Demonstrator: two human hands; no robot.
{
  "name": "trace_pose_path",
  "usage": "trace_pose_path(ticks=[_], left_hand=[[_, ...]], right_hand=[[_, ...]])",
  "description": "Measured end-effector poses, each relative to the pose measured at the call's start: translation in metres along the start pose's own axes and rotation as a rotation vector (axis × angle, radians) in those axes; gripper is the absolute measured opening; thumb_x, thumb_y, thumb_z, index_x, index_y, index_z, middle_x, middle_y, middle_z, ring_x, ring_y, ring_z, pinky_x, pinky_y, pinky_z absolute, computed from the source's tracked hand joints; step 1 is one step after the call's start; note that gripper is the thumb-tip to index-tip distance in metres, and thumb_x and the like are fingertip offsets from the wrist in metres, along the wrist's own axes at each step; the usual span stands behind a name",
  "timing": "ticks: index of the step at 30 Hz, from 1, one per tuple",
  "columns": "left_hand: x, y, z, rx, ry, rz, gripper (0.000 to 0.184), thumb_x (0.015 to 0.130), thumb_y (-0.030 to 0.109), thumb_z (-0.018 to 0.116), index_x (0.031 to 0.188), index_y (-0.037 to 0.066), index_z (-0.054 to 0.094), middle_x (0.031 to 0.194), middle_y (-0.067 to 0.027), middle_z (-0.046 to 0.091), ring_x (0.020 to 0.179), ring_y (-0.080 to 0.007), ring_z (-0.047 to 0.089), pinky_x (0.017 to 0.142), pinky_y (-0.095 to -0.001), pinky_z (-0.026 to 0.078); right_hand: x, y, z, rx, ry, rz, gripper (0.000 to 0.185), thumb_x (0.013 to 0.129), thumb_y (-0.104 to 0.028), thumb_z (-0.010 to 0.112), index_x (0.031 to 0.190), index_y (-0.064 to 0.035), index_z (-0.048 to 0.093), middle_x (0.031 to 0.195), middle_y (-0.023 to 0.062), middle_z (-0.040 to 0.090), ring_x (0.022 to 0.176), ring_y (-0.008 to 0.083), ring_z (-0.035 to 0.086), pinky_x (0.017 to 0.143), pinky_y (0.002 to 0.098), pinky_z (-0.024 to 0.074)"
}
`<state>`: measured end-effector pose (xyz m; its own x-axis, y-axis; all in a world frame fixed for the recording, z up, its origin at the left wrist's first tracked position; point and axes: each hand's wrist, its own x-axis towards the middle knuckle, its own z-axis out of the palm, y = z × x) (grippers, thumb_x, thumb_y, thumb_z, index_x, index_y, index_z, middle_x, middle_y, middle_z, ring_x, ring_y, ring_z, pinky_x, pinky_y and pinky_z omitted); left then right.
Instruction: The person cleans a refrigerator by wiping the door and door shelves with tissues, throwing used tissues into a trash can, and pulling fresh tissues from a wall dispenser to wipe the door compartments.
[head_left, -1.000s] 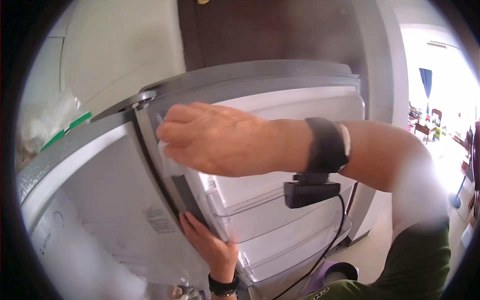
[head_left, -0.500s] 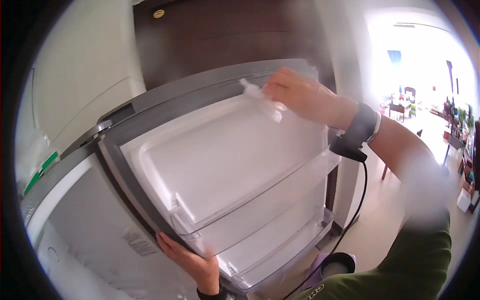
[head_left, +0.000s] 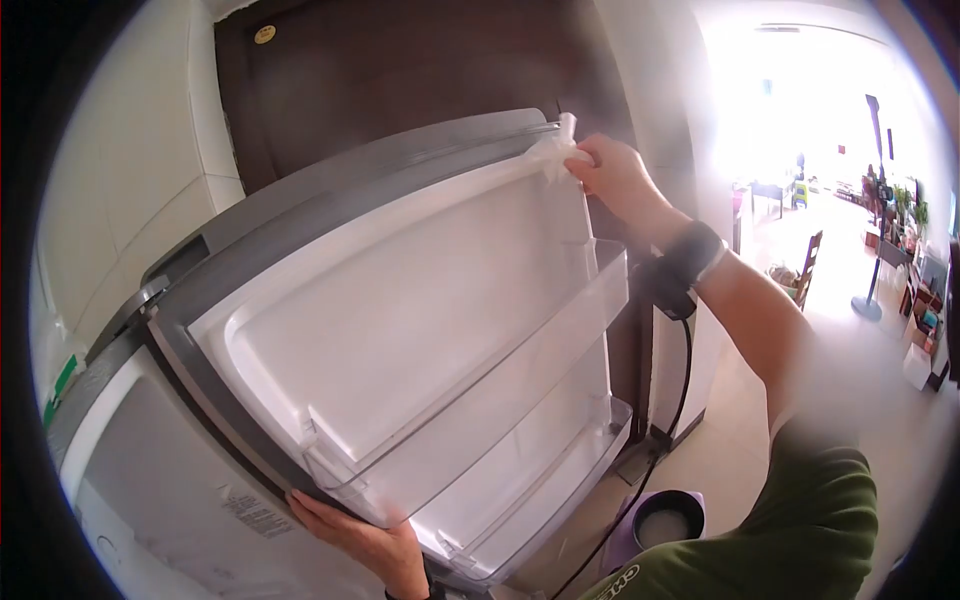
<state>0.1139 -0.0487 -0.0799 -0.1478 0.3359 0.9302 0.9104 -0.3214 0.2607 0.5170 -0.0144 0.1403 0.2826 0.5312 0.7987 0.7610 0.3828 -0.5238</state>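
Note:
My right hand (head_left: 612,178) pinches a crumpled white wipe (head_left: 553,150) against the top far corner of the open fridge door (head_left: 380,310). The wipe touches the grey border there, with one end sticking up past the edge. My left hand (head_left: 370,543) grips the door's lower near edge, fingers along the grey seal (head_left: 225,430) and thumb seen blurred through the clear shelf. Two clear plastic door shelves (head_left: 500,385) cross the white inner panel; the lower one sits below the right arm's side.
On the left is the fridge's pale interior (head_left: 150,450). A brown wooden door (head_left: 420,60) stands behind. A black cable (head_left: 672,420) hangs down beside a dark pot or bowl (head_left: 668,518) on the floor. Beyond, a bright room holds a wooden chair (head_left: 808,270).
My right hand has moved the wipe along the top border to the far corner. My left hand keeps its grip on the edge. The view has shifted somewhat to the right.

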Motion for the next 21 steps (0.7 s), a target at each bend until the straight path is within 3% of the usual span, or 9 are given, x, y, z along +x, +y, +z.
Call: trace_pose_path(ticks=[2, 3, 6, 12, 16, 18, 19, 20, 21], left_hand=[[-0.002, -0.001, 0.001, -0.012, 0.002, 0.007, 0.091, 0.079, 0.033, 0.06, 0.144, -0.006, 0.009, 0.145, -0.0292, 0.016, 0.133, -0.0464, 0.02, 0.106, -0.0562, 0.022], [-0.003, -0.004, 0.003, -0.022, 0.008, 0.006, 0.092, 0.079, 0.032, 0.061, 0.144, -0.006, 0.009, 0.145, -0.0291, 0.017, 0.133, -0.0464, 0.02, 0.106, -0.0563, 0.022], [-0.003, -0.004, 0.004, -0.016, 0.019, -0.002, 0.094, 0.076, 0.027, 0.065, 0.144, -0.006, 0.009, 0.145, -0.0286, 0.017, 0.133, -0.0463, 0.021, 0.106, -0.0561, 0.022], [-0.005, 0.003, 0.007, 0.037, 0.028, -0.072, 0.094, 0.074, 0.022, 0.067, 0.144, -0.005, 0.01, 0.144, -0.0277, 0.019, 0.133, -0.0454, 0.022, 0.105, -0.0553, 0.024], [-0.007, -0.003, 0.009, 0.084, 0.038, -0.069, 0.091, 0.077, 0.023, 0.068, 0.144, -0.004, 0.012, 0.144, -0.0271, 0.02, 0.132, -0.0445, 0.024, 0.105, -0.0544, 0.025], [0.001, -0.004, 0.008, 0.037, 0.055, 0.045, 0.089, 0.079, 0.023, 0.067, 0.143, -0.004, 0.013, 0.144, -0.0269, 0.021, 0.131, -0.0442, 0.026, 0.105, -0.0532, 0.025], [0.001, 0.002, 0.004, 0.011, 0.063, 0.101, 0.088, 0.08, 0.024, 0.067, 0.143, -0.004, 0.014, 0.144, -0.0268, 0.021, 0.131, -0.0441, 0.027, 0.105, -0.0526, 0.026], [0.001, 0.004, 0.004, 0.005, 0.056, 0.071, 0.086, 0.08, 0.023, 0.067, 0.143, -0.003, 0.014, 0.144, -0.027, 0.022, 0.13, -0.0441, 0.027, 0.105, -0.0524, 0.026], [0.002, 0.006, 0.004, -0.001, 0.052, 0.041, 0.085, 0.081, 0.023, 0.067, 0.143, -0.003, 0.015, 0.143, -0.0271, 0.022, 0.13, -0.044, 0.028, 0.105, -0.0522, 0.026]], right_hand=[[-0.001, 0.014, -0.006, 0.418, -0.094, 0.123, 0.021, 0.089, -0.013, 0.05, 0.094, 0.0059, 0.06, 0.092, 0.015, 0.063, 0.082, 0.0231, 0.065, 0.081, 0.0334, 0.0537], [0.0, 0.027, -0.009, 0.614, -0.238, 0.2, 0.022, 0.09, -0.012, 0.049, 0.094, 0.0066, 0.059, 0.091, 0.0119, 0.061, 0.084, 0.0171, 0.064, 0.082, 0.0323, 0.0542], [0.004, 0.053, -0.001, 0.786, -0.39, 0.225, 0.021, 0.089, -0.01, 0.048, 0.095, 0.0071, 0.059, 0.093, 0.0118, 0.062, 0.084, 0.0186, 0.064, 0.081, 0.0321, 0.0544], [-0.055, 0.088, 0.002, 0.169, -0.703, 0.153, 0.018, 0.083, -0.005, 0.05, 0.088, 0.0068, 0.063, 0.075, 0.0086, 0.063, 0.068, 0.0156, 0.064, 0.06, 0.0303, 0.0542], [-0.055, 0.099, 0.007, 0.065, -0.564, 0.089, 0.017, 0.079, -0.005, 0.052, 0.084, 0.0055, 0.065, 0.067, 0.0072, 0.062, 0.058, 0.0131, 0.06, 0.052, 0.0276, 0.0498], [-0.035, 0.071, 0.003, 0.318, -0.157, 0.052, 0.016, 0.078, -0.009, 0.058, 0.088, 0.0013, 0.065, 0.065, 0.0062, 0.058, 0.058, 0.0121, 0.056, 0.053, 0.0284, 0.047], [-0.021, 0.059, -0.01, 0.084, -0.078, -0.013, 0.021, 0.081, -0.012, 0.061, 0.099, -0.0011, 0.062, 0.078, 0.0011, 0.06, 0.072, 0.0064, 0.054, 0.064, 0.0258, 0.0463], [-0.014, 0.044, -0.012, 0.017, 0.053, -0.3, 0.021, 0.081, -0.016, 0.064, 0.096, -0.0007, 0.062, 0.083, 0.0008, 0.058, 0.072, 0.0081, 0.053, 0.065, 0.0256, 0.0457], [-0.015, 0.015, -0.018, -0.119, -0.005, -0.469, 0.019, 0.079, -0.01, 0.064, 0.096, -0.0038, 0.062, 0.086, 0.0015, 0.055, 0.073, 0.0132, 0.053, 0.068, 0.0269, 0.0462]])
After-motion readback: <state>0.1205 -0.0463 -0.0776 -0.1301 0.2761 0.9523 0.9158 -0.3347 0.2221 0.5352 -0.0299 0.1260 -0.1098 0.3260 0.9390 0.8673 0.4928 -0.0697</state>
